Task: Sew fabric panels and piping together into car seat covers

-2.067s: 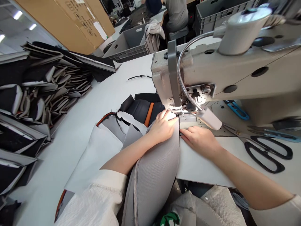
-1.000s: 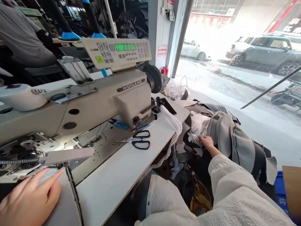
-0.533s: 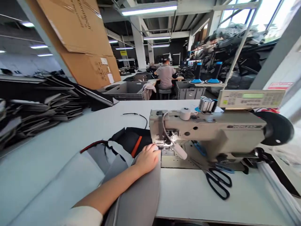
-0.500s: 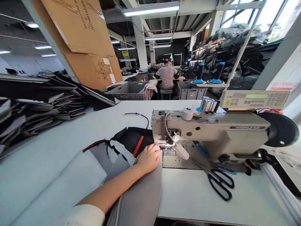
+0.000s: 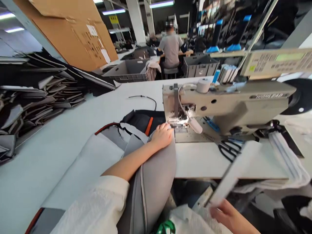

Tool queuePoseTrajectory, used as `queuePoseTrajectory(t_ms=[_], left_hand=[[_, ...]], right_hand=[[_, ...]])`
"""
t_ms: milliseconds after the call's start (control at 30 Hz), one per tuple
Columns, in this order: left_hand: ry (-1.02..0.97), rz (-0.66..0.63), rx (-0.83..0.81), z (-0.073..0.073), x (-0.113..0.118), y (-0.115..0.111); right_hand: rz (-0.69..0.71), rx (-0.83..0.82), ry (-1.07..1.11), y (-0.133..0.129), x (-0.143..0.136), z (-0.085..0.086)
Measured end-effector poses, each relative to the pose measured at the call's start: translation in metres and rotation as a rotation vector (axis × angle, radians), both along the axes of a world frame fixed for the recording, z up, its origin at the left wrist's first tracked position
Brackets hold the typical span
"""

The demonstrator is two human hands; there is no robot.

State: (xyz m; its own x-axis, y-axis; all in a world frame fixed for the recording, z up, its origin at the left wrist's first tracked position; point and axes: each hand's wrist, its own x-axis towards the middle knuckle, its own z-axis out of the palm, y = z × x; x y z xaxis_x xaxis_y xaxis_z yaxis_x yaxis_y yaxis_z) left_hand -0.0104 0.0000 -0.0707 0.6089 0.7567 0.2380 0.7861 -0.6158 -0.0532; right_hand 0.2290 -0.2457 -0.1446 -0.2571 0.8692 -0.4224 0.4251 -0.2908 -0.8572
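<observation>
My left hand [image 5: 162,136] rests on a grey sewn fabric piece [image 5: 158,169], its fingers closed over the edge beside the needle area of a sewing machine [image 5: 229,100]. The piece drapes off the table's front edge toward my lap. Black fabric [image 5: 138,119] with an orange strip [image 5: 149,126] and pale grey panels [image 5: 104,146] with red-black edging lie left of that hand. At lower right, my right hand [image 5: 223,213] grips the lower end of a pale strip [image 5: 235,174], blurred by motion, held up in front of the table edge.
Black-handled scissors [image 5: 229,150] and blue thread snips [image 5: 211,123] lie by the machine. Stacked fabric pieces [image 5: 48,94] fill the left side. White striped cloth [image 5: 289,159] hangs at the right table edge. Beyond the table are grey crates [image 5: 201,66] and a seated person [image 5: 170,48].
My right hand has come into view at lower right with the pale strip. The view has tilted down. My left hand stays on the grey fabric by the needle area.
</observation>
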Motion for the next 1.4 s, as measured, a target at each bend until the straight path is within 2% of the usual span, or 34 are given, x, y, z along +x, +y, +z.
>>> queuePoseTrajectory(t_ms=[67,133,167,233,300,433,533,600,700,800,867,933,1033,1100,1233,1400], left_hand=[[0.002,-0.006,-0.004,-0.002,0.001,-0.001],[0.009,-0.024,-0.006,-0.004,0.0,-0.001],[0.014,-0.033,-0.006,-0.004,0.0,-0.001],[0.021,-0.039,-0.007,-0.005,0.0,-0.001],[0.027,-0.026,-0.01,-0.005,0.001,0.0],[0.054,0.006,-0.03,-0.004,0.007,0.0],[0.092,-0.033,-0.063,0.002,0.005,-0.017],[0.145,-0.135,-0.132,0.008,-0.004,-0.039],[0.213,-0.336,-0.259,0.02,-0.023,-0.077],[0.225,-0.697,-0.35,0.026,-0.032,-0.105],[0.232,-0.956,-0.426,0.021,-0.027,-0.115],[0.251,-1.091,-0.508,0.01,-0.017,-0.121],[0.277,-1.123,-0.562,-0.01,-0.004,-0.126],[0.305,-1.123,-0.573,-0.018,-0.003,-0.129],[0.309,-1.138,-0.614,-0.014,-0.011,-0.129],[0.198,-1.19,-0.565,-0.014,-0.014,-0.125]], right_hand=[[0.226,-0.164,0.199,-0.003,-0.03,0.002],[0.426,-0.253,0.351,0.01,-0.051,0.006],[0.472,-0.262,0.386,0.018,-0.057,0.01],[0.475,-0.216,0.354,0.034,-0.058,0.021],[0.408,-0.034,0.159,0.045,-0.051,0.037],[0.241,0.595,-0.281,0.074,-0.038,0.059],[0.195,0.943,-0.511,0.111,-0.039,0.056],[0.253,1.036,-0.637,0.137,-0.04,0.048],[0.37,1.034,-0.674,0.164,-0.038,0.039],[0.364,0.999,-0.675,0.171,-0.035,0.038],[0.332,1.009,-0.674,0.169,-0.035,0.039],[0.339,1.05,-0.656,0.165,-0.037,0.039],[0.396,1.102,-0.631,0.161,-0.041,0.035],[0.408,1.101,-0.643,0.16,-0.042,0.031],[0.39,1.093,-0.662,0.16,-0.041,0.025],[0.385,1.108,-0.635,0.159,-0.04,0.025]])
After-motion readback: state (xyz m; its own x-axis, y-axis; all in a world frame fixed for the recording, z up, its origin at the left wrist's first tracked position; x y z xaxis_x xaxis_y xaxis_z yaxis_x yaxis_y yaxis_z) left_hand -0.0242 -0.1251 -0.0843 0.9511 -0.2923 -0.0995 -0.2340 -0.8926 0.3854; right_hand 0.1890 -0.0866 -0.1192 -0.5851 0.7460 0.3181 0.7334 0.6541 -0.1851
